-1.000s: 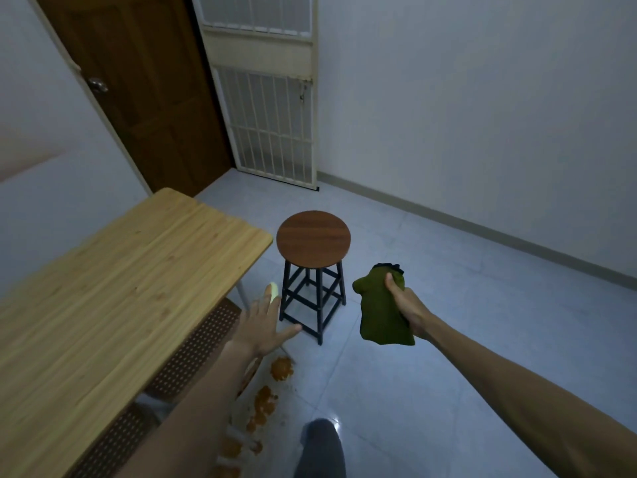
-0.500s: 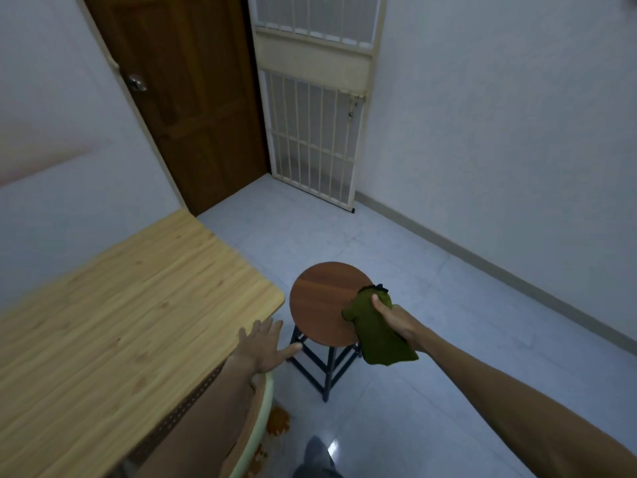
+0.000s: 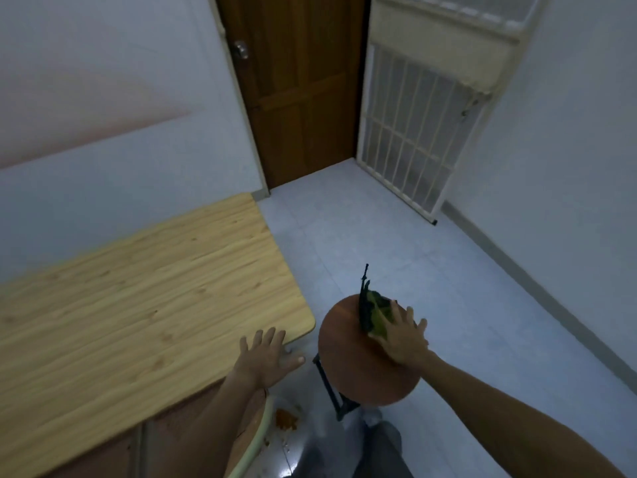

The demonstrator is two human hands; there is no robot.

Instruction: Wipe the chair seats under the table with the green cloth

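A round brown stool seat [image 3: 348, 360] on a black metal frame stands just right of the wooden table [image 3: 138, 305]. My right hand [image 3: 401, 338] presses the green cloth [image 3: 374, 312] flat onto the seat's far right part, fingers spread over it. The cloth's far edge sticks up past the rim. My left hand [image 3: 265, 355] rests open on the table's near right corner, holding nothing. A second chair [image 3: 251, 439] with a pale rim shows partly under the table by my left forearm.
Orange-brown stains [image 3: 286, 419] mark the floor tiles under the table's corner. A brown door [image 3: 303, 84] and a barred white gate [image 3: 420, 132] stand at the far end. My leg [image 3: 379, 450] is close to the stool's frame.
My right hand has brought the cloth down from the stool's side onto the seat and flattened over it. My left hand moved up onto the table corner. My view swung right.
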